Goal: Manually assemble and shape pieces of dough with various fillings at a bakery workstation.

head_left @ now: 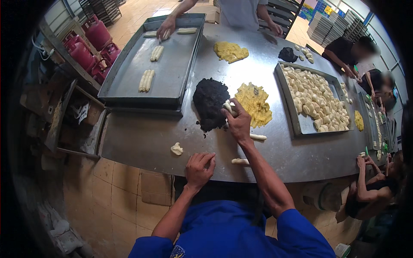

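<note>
My right hand (238, 122) is closed round a short white dough roll (230, 107), raised over the gap between a dark crumbly filling mound (210, 103) and a yellow filling mound (256, 105). Part of the roll is hidden by my fingers. Nearer the front edge, my left hand (199, 170) rests low at the steel table (142, 137) with loosely bent fingers and nothing visible in them. A small dough lump (177, 148) lies just beyond it. Two finished-looking dough rolls, one (258, 137) beside my right wrist and another (240, 161) closer to me, lie on the metal.
A deep metal tray (124, 79) with grouped dough rolls (146, 81) stands at left; a co-worker's hand (165, 29) reaches into it. At right, another tray (297, 116) holds many dough pieces. More yellow filling (231, 51) lies farther back. Other people work along the right side.
</note>
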`<state>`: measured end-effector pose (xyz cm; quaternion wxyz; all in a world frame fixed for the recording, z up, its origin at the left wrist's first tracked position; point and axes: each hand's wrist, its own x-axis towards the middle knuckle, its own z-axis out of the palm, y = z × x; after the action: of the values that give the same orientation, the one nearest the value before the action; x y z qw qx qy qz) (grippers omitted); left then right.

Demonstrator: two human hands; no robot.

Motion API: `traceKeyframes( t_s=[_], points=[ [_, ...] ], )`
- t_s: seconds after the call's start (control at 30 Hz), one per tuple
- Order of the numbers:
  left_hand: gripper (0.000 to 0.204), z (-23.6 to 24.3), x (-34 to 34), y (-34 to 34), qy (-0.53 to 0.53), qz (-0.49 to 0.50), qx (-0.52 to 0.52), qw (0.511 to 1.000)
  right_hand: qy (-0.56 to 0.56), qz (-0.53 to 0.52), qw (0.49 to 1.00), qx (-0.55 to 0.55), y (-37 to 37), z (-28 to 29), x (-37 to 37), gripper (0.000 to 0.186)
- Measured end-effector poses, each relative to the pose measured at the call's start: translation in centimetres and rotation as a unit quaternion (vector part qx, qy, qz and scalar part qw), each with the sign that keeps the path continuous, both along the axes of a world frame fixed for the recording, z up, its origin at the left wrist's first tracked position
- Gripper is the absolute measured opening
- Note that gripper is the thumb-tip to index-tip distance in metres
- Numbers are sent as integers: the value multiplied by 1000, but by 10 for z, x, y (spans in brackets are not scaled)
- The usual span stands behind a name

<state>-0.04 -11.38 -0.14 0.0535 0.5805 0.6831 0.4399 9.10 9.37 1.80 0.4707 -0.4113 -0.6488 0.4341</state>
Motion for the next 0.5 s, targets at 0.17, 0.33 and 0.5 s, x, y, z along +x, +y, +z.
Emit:
traceKeyframes(
  t_s=[0.17, 0.33, 0.5],
  points=[
    [18, 0, -11, 5, -240, -14, -91, 966, 211, 183, 897, -344, -5, 32, 28, 56],
    [36, 62, -20, 58, -773, -168, -120, 600, 214, 256, 831, -446, -40, 65, 64, 61],
    [34, 39, 1, 67, -659, -112, -68, 741, -26, 120, 959, -255, -56, 71, 70, 34]
  ],
)
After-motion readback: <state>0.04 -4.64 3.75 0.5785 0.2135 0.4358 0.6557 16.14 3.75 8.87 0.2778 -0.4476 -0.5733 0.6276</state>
